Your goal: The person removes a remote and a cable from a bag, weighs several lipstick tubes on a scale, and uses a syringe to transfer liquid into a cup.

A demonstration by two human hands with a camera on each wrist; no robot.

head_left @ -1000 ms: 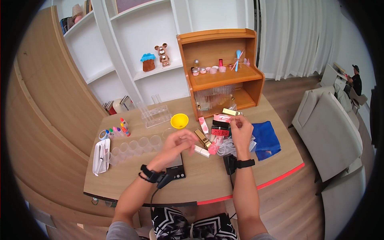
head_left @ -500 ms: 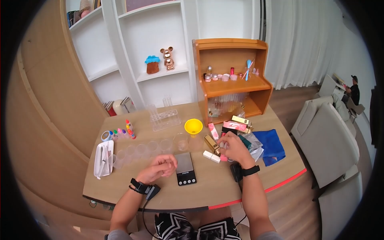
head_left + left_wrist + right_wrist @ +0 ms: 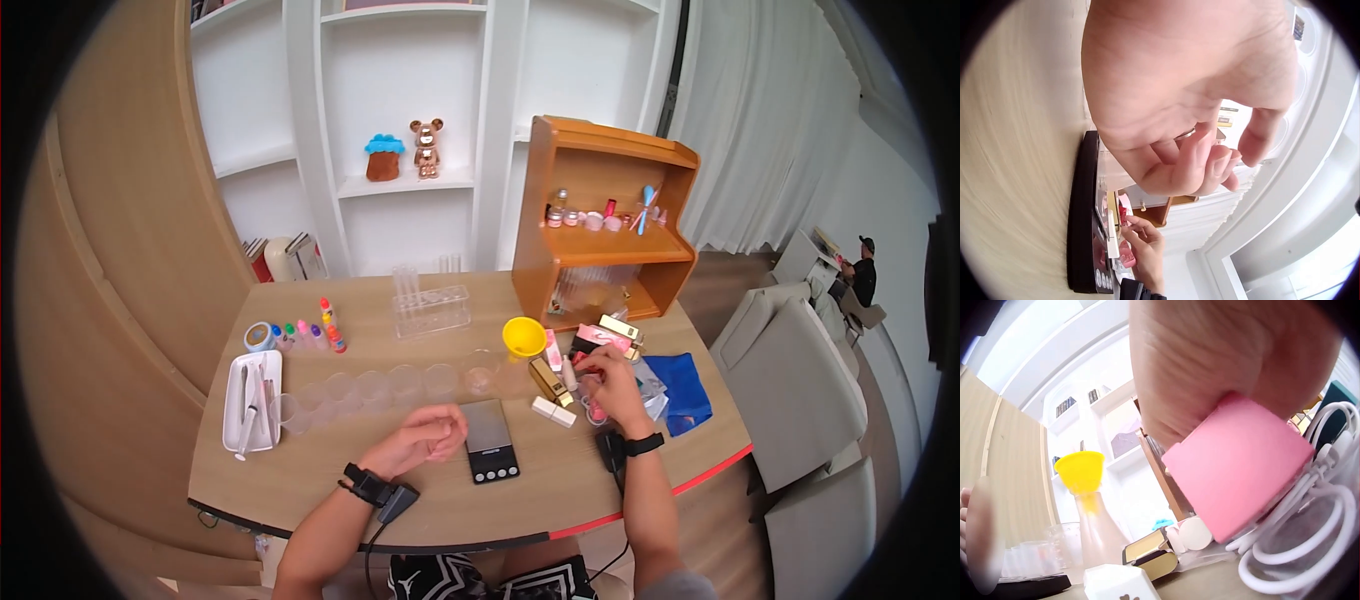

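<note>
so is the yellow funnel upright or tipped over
Upright: the yellow funnel sits wide mouth up, spout down in a translucent flask.

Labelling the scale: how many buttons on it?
4: silver buttons in one row along the near edge of the scale, one at each end, two between. The left hand hides none of them.

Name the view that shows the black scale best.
The head view: it shows the scale almost whole from above, with its plate and buttons clear. The left wrist view shows mostly its dark side; the right wrist view, apparently just a dark edge at lower left.
</note>
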